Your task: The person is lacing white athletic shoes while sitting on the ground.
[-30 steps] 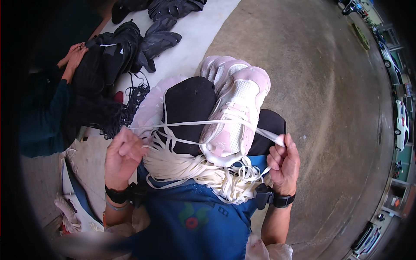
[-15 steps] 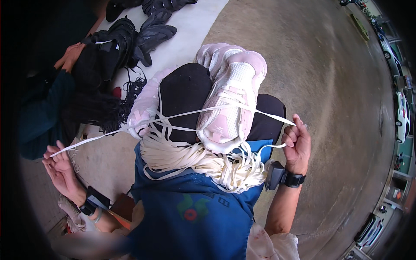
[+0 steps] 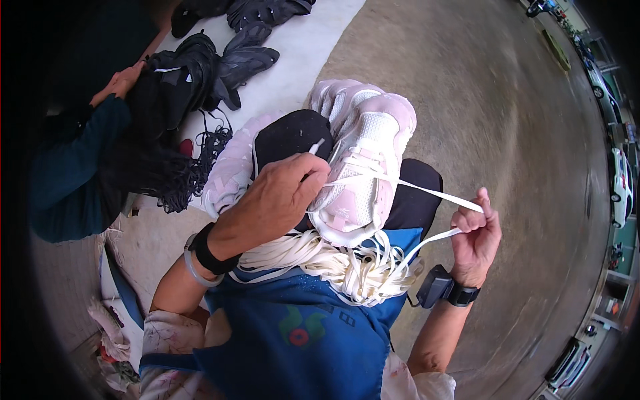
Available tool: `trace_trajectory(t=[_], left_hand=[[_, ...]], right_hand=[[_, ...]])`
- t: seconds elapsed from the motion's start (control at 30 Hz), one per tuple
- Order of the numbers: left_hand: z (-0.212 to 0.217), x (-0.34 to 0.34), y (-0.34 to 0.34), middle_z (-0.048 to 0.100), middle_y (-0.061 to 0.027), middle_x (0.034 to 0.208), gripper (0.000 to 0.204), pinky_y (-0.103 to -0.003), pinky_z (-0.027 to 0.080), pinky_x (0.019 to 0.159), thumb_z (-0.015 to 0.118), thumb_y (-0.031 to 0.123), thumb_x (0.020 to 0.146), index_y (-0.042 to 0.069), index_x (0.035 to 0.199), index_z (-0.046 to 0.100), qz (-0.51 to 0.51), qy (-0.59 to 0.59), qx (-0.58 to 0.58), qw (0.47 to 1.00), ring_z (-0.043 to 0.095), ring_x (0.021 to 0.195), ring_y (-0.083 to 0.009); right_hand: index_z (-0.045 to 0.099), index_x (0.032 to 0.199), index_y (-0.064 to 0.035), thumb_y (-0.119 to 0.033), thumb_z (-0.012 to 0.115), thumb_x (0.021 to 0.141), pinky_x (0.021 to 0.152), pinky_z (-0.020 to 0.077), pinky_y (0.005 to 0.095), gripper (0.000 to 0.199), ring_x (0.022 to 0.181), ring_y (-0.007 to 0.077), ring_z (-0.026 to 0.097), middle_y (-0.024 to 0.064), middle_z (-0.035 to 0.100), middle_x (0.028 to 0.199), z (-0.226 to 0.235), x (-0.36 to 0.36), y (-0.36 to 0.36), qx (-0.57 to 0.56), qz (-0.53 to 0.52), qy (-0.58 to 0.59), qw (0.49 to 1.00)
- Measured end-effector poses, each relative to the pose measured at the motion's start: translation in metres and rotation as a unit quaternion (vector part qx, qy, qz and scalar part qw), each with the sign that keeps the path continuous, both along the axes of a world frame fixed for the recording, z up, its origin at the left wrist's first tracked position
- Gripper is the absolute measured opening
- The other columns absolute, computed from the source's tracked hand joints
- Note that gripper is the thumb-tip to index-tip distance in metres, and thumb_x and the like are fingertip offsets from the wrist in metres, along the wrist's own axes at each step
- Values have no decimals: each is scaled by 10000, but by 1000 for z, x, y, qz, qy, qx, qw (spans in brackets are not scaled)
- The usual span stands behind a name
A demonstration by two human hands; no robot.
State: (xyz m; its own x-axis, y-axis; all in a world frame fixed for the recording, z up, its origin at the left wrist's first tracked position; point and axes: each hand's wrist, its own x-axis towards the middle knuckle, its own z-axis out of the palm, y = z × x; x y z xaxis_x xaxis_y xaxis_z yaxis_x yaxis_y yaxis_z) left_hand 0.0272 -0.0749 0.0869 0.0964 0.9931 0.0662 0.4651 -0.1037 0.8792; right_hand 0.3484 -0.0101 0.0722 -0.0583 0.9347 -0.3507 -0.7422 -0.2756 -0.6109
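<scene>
A pink and white sneaker (image 3: 374, 133) rests on my lap, its toe pointing away and its heel toward me. My left hand (image 3: 283, 193) is closed at the shoe's left side, with the tip of a white shoelace (image 3: 437, 193) poking out above the fingers. Out to the right, my right hand (image 3: 477, 233) pinches the lace, which runs taut from the shoe's eyelets. A second strand leads from that hand down to a bundle of cream laces (image 3: 353, 270) on my blue apron (image 3: 267, 333). My left palm and fingertips are partly hidden.
More pink shoes (image 3: 237, 160) lie beyond and left of my knee (image 3: 293, 130). At far left a co-worker's hand (image 3: 120, 81) rests by black shoes (image 3: 247, 63) and black laces (image 3: 177, 173) on a white sheet (image 3: 310, 47). Parked cars (image 3: 621, 187) line the far right.
My left hand has swung from far left in to the shoe, and the lace it had stretched out is gathered in. My right hand has shifted slightly outward, keeping its lace.
</scene>
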Motion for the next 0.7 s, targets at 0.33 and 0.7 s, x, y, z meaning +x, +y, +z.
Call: trace_trajectory(t=[0.33,0.7], left_hand=[[9,-15,19,608,-143,729,185,-350,459,610,584,143,911,-35,866,603,13,40,-78,996,590,626,-248],[4,-10,15,573,-116,676,213,-330,427,576,570,175,943,-33,900,591,6,79,-43,996,529,591,-175]], right_hand=[[607,1042,61,-60,528,951,382,285,237,171,434,78,305,-36,341,565,-27,21,-14,-77,-44,218,972],[698,1001,-15,-4,600,889,709,471,250,149,815,153,601,29,623,874,0,14,-54,188,61,-558,806]])
